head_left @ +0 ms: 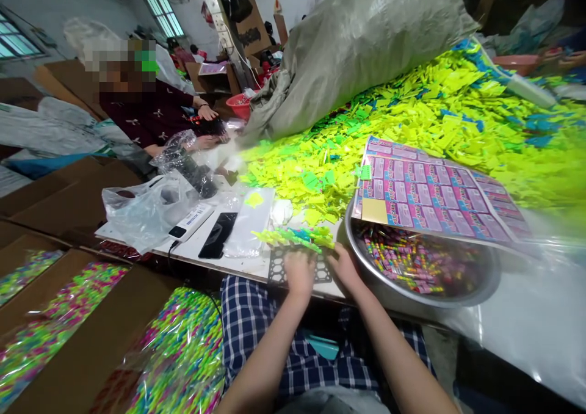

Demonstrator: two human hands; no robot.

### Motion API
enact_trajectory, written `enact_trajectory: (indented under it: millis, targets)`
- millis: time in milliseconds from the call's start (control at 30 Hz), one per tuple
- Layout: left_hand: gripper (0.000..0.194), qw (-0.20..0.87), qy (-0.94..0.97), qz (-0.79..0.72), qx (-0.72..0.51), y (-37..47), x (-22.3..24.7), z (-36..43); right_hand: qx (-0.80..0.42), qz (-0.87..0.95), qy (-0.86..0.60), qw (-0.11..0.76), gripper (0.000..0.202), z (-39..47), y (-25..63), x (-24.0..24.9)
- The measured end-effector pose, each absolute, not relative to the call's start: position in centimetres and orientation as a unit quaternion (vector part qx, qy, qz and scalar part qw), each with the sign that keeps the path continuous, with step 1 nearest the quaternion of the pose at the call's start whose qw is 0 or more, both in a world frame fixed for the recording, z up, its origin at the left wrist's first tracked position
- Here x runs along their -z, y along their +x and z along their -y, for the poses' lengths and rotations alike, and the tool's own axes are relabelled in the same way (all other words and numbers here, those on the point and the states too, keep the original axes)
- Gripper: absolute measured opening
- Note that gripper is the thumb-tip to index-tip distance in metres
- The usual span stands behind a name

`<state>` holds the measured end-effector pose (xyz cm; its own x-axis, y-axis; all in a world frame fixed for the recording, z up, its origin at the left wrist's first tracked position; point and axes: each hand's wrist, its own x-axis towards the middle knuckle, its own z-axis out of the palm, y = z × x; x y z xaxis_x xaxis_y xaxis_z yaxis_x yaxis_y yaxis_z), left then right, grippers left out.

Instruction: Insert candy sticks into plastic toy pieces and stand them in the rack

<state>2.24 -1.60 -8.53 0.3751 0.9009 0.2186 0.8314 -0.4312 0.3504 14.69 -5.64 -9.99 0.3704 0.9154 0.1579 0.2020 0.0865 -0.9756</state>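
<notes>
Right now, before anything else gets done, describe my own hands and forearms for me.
Your left hand and right hand are both bare: no gloves, and no watch or bracelet shows at either wrist. The left forearm and right forearm are uncovered, with no sleeve in view. Rings or nail polish are too small to make out.

Black phone (218, 236), corded white device (190, 223)

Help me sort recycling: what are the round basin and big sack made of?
Basin: metal, shiny and silvery, going by its bright rim; which metal I cannot tell. Sack: probably woven plastic, dull sheen, judging by its stiff creases.
</notes>
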Motion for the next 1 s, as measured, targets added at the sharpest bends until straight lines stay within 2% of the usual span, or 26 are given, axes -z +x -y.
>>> enact_trajectory:
  millis: [300,633,733,800,867,933,1000]
  targets:
    - [0.023,0.085,0.83,-0.534,-0.14,2.3,9.0,1.4,-0.289,0.506,-0.604,0.544,0.036,5.9,14.5,9.5]
    - [0.016,0.096,0.823,-0.545,-0.128,1.7,7.8,1.2,-0.248,0.519,-0.632,0.52,0.037,7.2,13.3,8.0]
    - [0.014,0.105,0.821,-0.543,-0.14,1.4,7.6,1.3,-0.287,0.568,-0.635,0.437,0.031,11.2,13.4,3.5]
    - [0.013,0.134,0.816,-0.54,-0.154,1.4,7.4,1.3,-0.33,0.623,-0.593,0.389,0.032,13.5,14.5,-1.3]
    - [0.013,0.183,0.8,-0.537,-0.196,1.4,7.2,1.2,-0.341,0.648,-0.568,0.376,0.028,13.6,16.3,-6.2]
    - [0.011,0.224,0.775,-0.529,-0.263,1.2,7.0,1.4,-0.243,0.629,-0.602,0.427,0.029,10.6,18.6,-9.4]
    - [0.008,0.24,0.759,-0.511,-0.324,0.4,6.9,2.1,-0.096,0.604,-0.68,0.405,0.04,5.4,20.9,-10.0]
